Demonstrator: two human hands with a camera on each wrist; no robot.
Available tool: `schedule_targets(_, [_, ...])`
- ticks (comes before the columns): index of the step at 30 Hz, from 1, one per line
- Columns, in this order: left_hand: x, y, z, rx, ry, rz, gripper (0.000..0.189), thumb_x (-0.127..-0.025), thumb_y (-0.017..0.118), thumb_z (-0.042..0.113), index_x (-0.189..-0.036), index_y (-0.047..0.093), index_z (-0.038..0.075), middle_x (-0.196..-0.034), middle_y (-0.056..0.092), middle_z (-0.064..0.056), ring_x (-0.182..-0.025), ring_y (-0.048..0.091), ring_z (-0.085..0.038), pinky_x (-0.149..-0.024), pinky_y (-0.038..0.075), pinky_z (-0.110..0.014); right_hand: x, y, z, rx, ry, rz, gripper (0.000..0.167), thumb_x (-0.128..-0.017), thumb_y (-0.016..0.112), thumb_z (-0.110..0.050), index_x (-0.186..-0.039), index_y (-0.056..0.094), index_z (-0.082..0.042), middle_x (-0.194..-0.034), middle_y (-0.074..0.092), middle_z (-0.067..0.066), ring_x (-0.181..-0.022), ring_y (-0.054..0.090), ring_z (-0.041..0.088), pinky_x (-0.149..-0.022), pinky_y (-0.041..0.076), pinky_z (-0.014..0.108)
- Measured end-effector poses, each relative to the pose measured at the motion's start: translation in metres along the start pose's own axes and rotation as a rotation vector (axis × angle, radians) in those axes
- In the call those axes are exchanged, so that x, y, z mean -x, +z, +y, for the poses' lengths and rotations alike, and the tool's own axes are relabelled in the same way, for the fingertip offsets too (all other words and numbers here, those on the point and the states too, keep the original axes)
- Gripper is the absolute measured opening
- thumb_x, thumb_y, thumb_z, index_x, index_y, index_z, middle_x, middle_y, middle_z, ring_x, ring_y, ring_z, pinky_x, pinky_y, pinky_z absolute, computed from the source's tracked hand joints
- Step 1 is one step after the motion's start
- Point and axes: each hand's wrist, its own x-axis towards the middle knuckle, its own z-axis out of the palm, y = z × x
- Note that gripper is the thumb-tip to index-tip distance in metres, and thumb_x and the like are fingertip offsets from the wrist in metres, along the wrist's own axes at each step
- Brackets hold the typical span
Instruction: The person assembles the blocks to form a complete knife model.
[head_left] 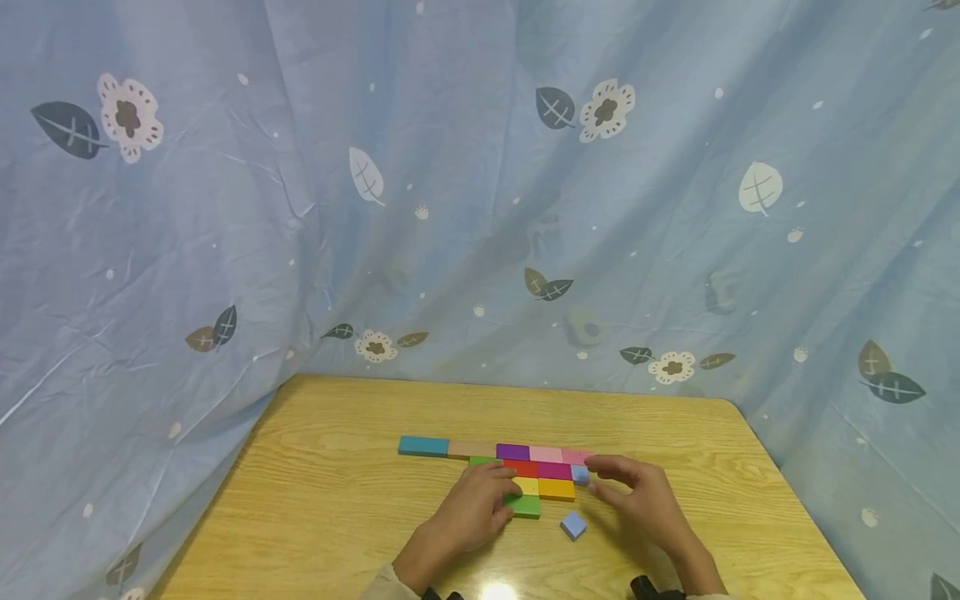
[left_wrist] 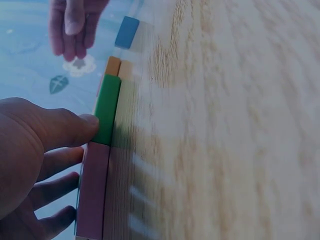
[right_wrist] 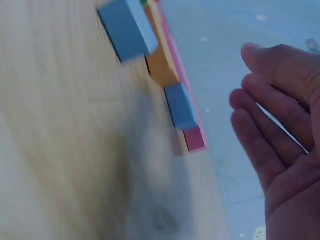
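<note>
Flat coloured blocks lie in stepped rows on a wooden table. My left hand [head_left: 474, 505] rests at their left end, fingers relaxed; in the left wrist view its thumb touches a green block [left_wrist: 107, 107] above a mauve block [left_wrist: 93, 190]. Under its fingertips in the head view are a yellow block [head_left: 528, 487] and the front green block [head_left: 527, 507]. My right hand [head_left: 641, 497] hovers empty at the right end, fingers loosely bent, near a small light blue block [head_left: 580, 475] beside a magenta block [head_left: 554, 472]. A loose light blue block [head_left: 573, 525] lies between the hands, nearer me.
The back row holds a teal block [head_left: 423, 446], a tan block [head_left: 472, 449], a purple block [head_left: 513, 452] and pink blocks [head_left: 546, 454]. A red block [head_left: 521, 468] and an orange block [head_left: 557, 490] sit before it. A patterned blue curtain [head_left: 465, 242] hangs behind the table [head_left: 315, 483].
</note>
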Motion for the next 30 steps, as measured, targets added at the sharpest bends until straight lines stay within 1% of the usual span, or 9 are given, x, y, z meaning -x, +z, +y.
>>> schedule_targets(2, [0.001,0.000,0.000,0.001,0.000,0.001,0.023,-0.097,0.082,0.017,-0.120,0.085,0.019,-0.143,0.074,-0.002,-0.143,0.064,-0.028,-0.122,0.051,-0.051,0.008,0.002,-0.005,-0.085,0.042,-0.030,0.036,-0.096,0.085,-0.014,-0.130,0.078,-0.006,-0.126,0.081,0.011,-0.114,0.078,0.017,-0.100,0.063,0.023])
schedule_targets(4, [0.001,0.000,0.000,0.003,-0.002,-0.001,0.023,-0.097,0.082,0.017,-0.120,0.085,0.019,-0.143,0.074,-0.002,-0.143,0.064,-0.029,-0.122,0.051,-0.052,0.016,0.005,-0.010,-0.151,0.058,-0.067,0.037,-0.097,0.084,-0.012,-0.132,0.077,-0.002,-0.128,0.080,0.016,-0.117,0.077,0.015,-0.101,0.062,0.021])
schedule_targets(7, [0.001,0.000,0.001,0.002,-0.008,-0.008,0.023,-0.097,0.082,0.017,-0.120,0.084,0.019,-0.144,0.074,-0.002,-0.144,0.063,-0.029,-0.123,0.050,-0.052,0.024,0.012,-0.013,-0.241,0.083,-0.124,0.040,-0.098,0.082,-0.010,-0.136,0.074,0.001,-0.132,0.077,0.023,-0.120,0.077,0.015,-0.101,0.062,0.021])
schedule_targets(11, [0.001,0.000,0.001,0.001,-0.012,-0.011,0.022,-0.097,0.082,0.017,-0.119,0.085,0.020,-0.143,0.074,-0.002,-0.144,0.063,-0.029,-0.123,0.050,-0.053,0.030,0.022,-0.010,-0.305,0.123,-0.159,0.044,-0.098,0.082,-0.010,-0.139,0.072,0.002,-0.136,0.074,0.025,-0.122,0.076,0.017,-0.101,0.061,0.021])
schedule_targets(13, [0.001,0.000,0.001,0.000,-0.008,-0.005,0.022,-0.097,0.082,0.017,-0.119,0.085,0.019,-0.143,0.075,-0.002,-0.144,0.063,-0.029,-0.123,0.050,-0.053,0.033,0.025,-0.009,-0.292,0.137,-0.165,0.044,-0.098,0.082,-0.010,-0.138,0.072,0.002,-0.136,0.075,0.024,-0.122,0.076,0.016,-0.102,0.060,0.019])
schedule_targets(16, [0.001,-0.001,0.001,-0.001,0.000,0.004,0.021,-0.097,0.082,0.016,-0.118,0.085,0.019,-0.142,0.075,-0.003,-0.143,0.063,-0.030,-0.123,0.050,-0.053,0.036,0.027,-0.009,-0.260,0.168,-0.169,0.041,-0.098,0.083,-0.012,-0.135,0.074,0.001,-0.133,0.077,0.020,-0.119,0.075,0.008,-0.101,0.058,0.015])
schedule_targets(19, [0.001,-0.001,0.001,0.001,0.006,0.008,0.021,-0.097,0.081,0.016,-0.118,0.085,0.018,-0.142,0.075,-0.003,-0.143,0.064,-0.031,-0.122,0.051,-0.053,0.039,0.028,-0.010,-0.239,0.207,-0.157,0.039,-0.096,0.085,-0.012,-0.132,0.076,-0.002,-0.130,0.079,0.016,-0.116,0.075,0.005,-0.100,0.059,0.015])
schedule_targets(26, [0.000,-0.001,0.001,0.012,0.009,0.011,0.022,-0.097,0.082,0.015,-0.119,0.085,0.017,-0.141,0.076,-0.003,-0.142,0.064,-0.031,-0.122,0.051,-0.053,0.050,0.029,-0.011,-0.150,0.293,-0.102,0.034,-0.092,0.088,-0.015,-0.125,0.081,-0.011,-0.126,0.081,0.006,-0.114,0.075,0.007,-0.098,0.059,0.016])
schedule_targets(30, [0.000,-0.001,0.000,0.006,0.010,0.015,0.021,-0.097,0.082,0.015,-0.118,0.085,0.018,-0.140,0.076,-0.002,-0.142,0.065,-0.030,-0.122,0.051,-0.052,0.056,0.032,-0.013,-0.130,0.329,-0.068,0.035,-0.089,0.091,-0.018,-0.123,0.082,-0.015,-0.125,0.082,0.002,-0.114,0.075,0.007,-0.099,0.060,0.018])
